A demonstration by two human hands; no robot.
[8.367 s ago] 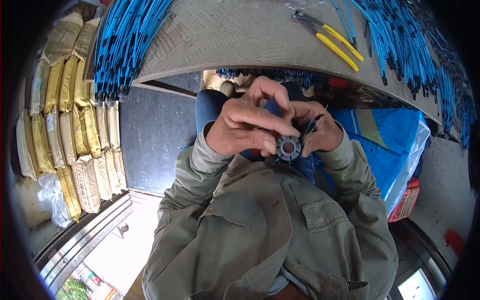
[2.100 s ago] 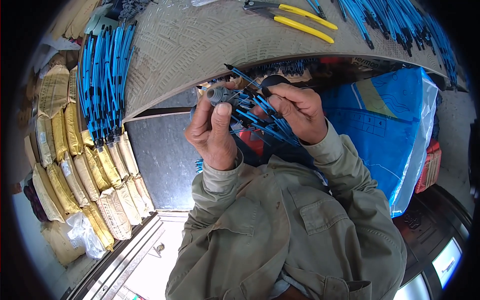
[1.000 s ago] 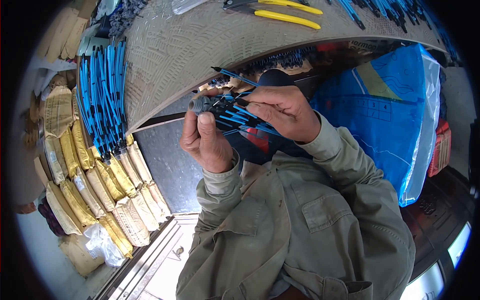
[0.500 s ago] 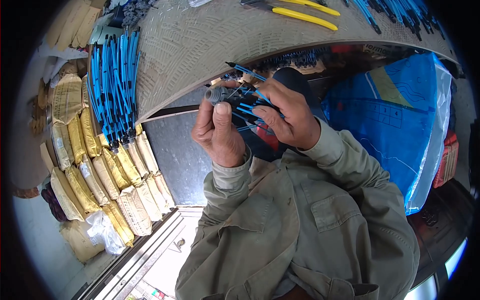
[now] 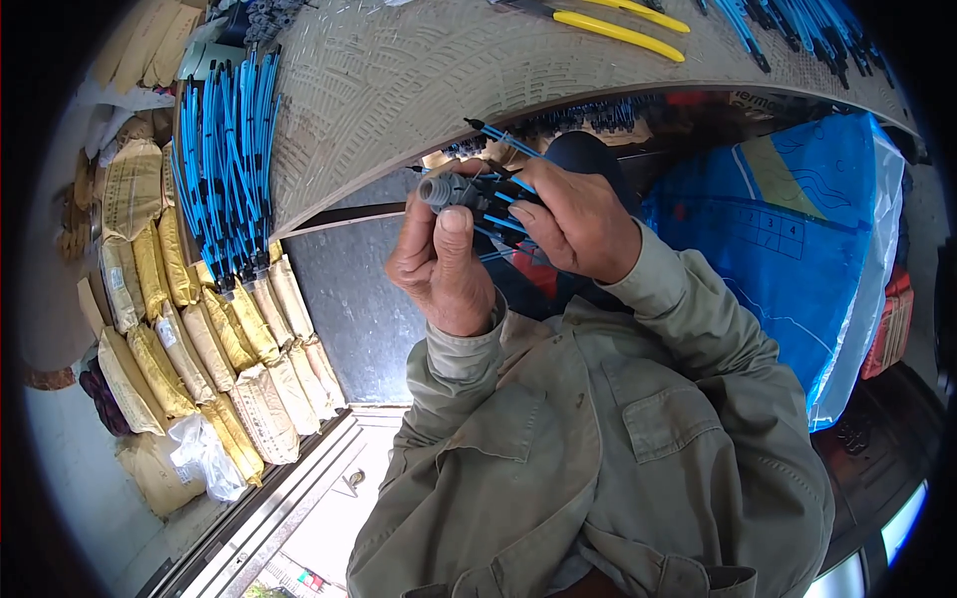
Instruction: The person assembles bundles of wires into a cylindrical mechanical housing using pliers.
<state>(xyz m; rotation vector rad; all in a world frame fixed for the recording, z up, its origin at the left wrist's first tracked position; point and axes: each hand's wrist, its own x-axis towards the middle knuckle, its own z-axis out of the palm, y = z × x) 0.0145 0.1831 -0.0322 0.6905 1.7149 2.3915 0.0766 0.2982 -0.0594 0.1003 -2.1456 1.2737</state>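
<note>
Between thumb and fingers, my left hand [image 5: 439, 259] grips a grey threaded plastic fitting [image 5: 436, 189], its ribbed end turned to the left. Black-tipped blue tubes [image 5: 505, 222] run from beside the fitting into my right hand [image 5: 583, 219], which is closed around several of them. One tube's black tip [image 5: 475, 125] sticks out above the right fingers. The two hands nearly meet over my lap, just below the table edge. Where the tubes meet the fitting is partly hidden by my fingers.
Yellow-handled pliers [image 5: 618, 35] lie on the patterned table [image 5: 399, 80]. Bundles of blue tubes lie at its left edge [image 5: 224, 169] and far right. Packed yellow and tan packages [image 5: 189, 339] stand at the left. A large blue bag [image 5: 778, 249] is at the right.
Both hands have shifted very slightly to the right with the fitting and tubes. The right thumb and fingers have moved a little along the tubes; the grip stays.
</note>
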